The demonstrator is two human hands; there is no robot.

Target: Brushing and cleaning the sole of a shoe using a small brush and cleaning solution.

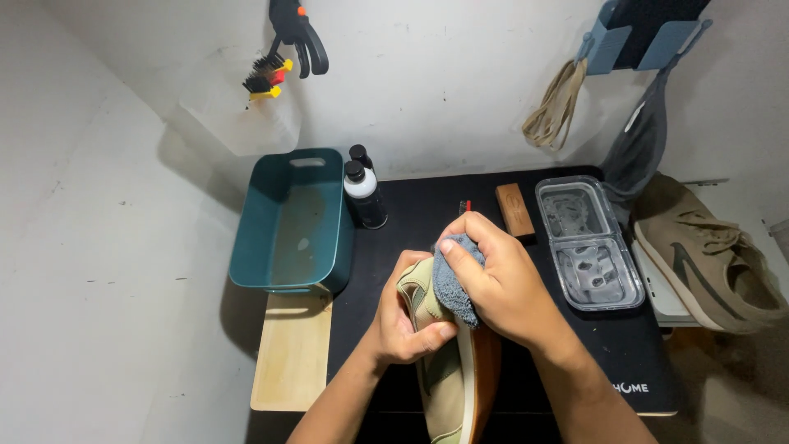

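Note:
My left hand (pixel 404 325) grips a tan sneaker (pixel 448 374) with a white and brown sole, held on its edge over the black mat (pixel 567 345). My right hand (pixel 501 284) is closed on a grey-blue cloth (pixel 454 284) and presses it against the sneaker's upper near the toe. Both hands meet over the middle of the mat.
A teal plastic tub (pixel 292 222) sits at the left, with a wooden board (pixel 292 353) below it. Two dark bottles (pixel 364 193), a wooden block (pixel 514 210) and a clear two-part tray (pixel 588 242) stand behind. A second tan sneaker (pixel 707 255) lies at the right. Brushes (pixel 267 78) hang on the wall.

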